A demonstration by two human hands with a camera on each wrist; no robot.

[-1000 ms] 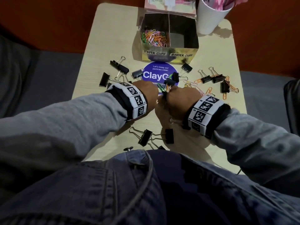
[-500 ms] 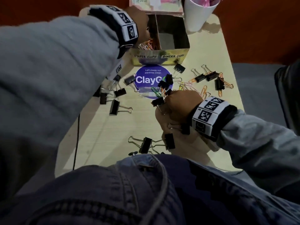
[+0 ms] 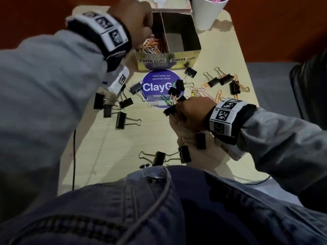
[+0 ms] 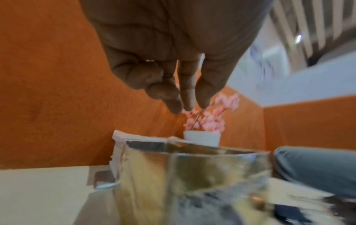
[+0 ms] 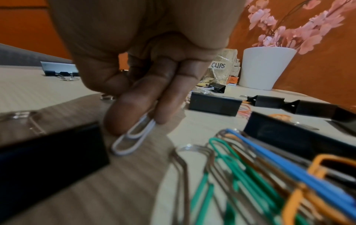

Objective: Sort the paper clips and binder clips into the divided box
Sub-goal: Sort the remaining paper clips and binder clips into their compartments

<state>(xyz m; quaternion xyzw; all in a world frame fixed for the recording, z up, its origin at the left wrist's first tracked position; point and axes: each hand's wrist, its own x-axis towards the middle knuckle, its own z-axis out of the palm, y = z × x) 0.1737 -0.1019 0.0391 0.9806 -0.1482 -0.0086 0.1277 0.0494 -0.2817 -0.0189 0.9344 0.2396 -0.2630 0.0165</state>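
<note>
The table [image 3: 99,156] was pale wood with a purple round sticker [image 3: 160,80] near its far middle. The divided box [image 3: 178,59] stood at the table's far edge, labelled PAPER CLIPS on its left compartment and BINDER CLIPS on its right. A white pot [image 3: 205,13] of pink flowers stood just beside the box at the far right corner.

The left hand [image 3: 134,22] was raised over the left compartment, wrist high, fingers [image 4: 173,97] pointing down, loosely together and gripping nothing. A heap of paper clips [image 3: 152,45] lay in that compartment; the right compartment looked bare.

The right hand [image 3: 192,112] was low near the table's middle, knuckles up, thumb and fingers curled, pinching a white paper clip [image 5: 133,137] just above the surface.

Black binder clips [image 3: 122,119] lay scattered around the sticker, toward the left edge, right edge and near edge. Loose coloured paper clips [image 3: 200,92] lay between the sticker and the right edge.
</note>
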